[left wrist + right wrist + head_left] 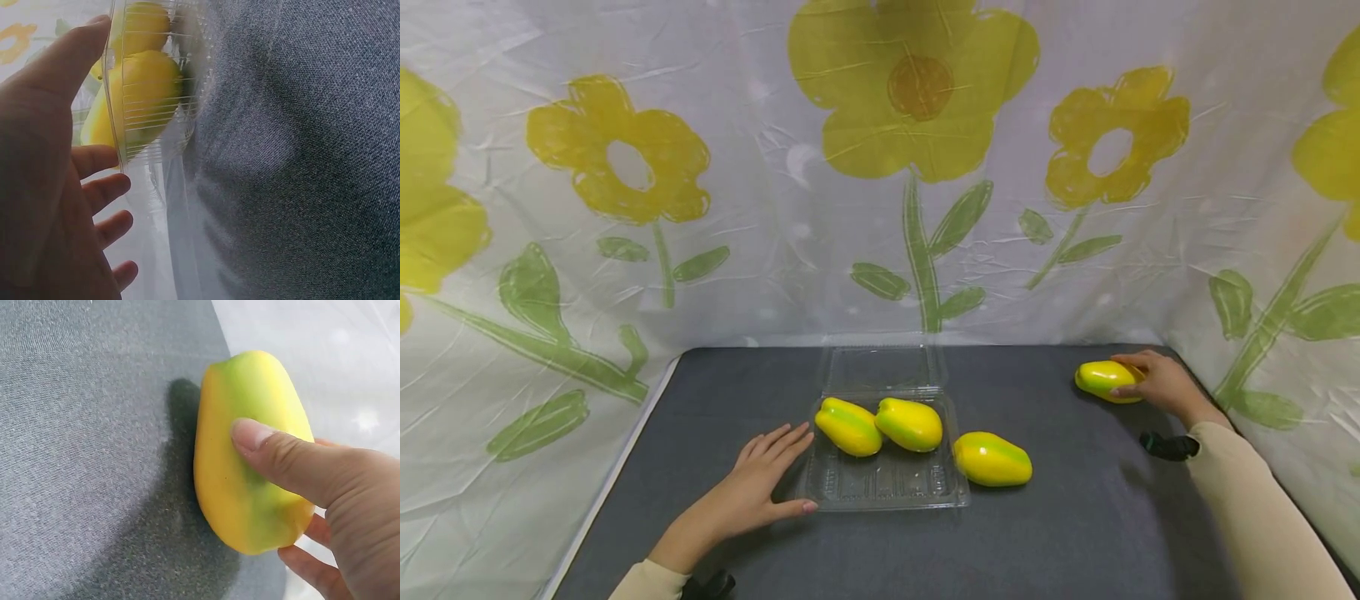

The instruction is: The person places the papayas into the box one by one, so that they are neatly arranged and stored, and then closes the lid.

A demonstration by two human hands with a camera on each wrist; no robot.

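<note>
Here, right hand (1161,385) gripping mango (1105,380) by cloth's far edge, left hand (760,483) flat beside tray (887,487)

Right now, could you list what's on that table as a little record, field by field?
surface: dark grey cloth table
container: clear plastic clamshell box, lid open
in box: two yellow-green mangoes
beside box: one loose mango, touching the box's right edge
far right: fourth mango
left hand: flat, fingers straight, against the box's left side
right hand: grip closed round the fourth mango
backdrop: flower-print sheet
</note>
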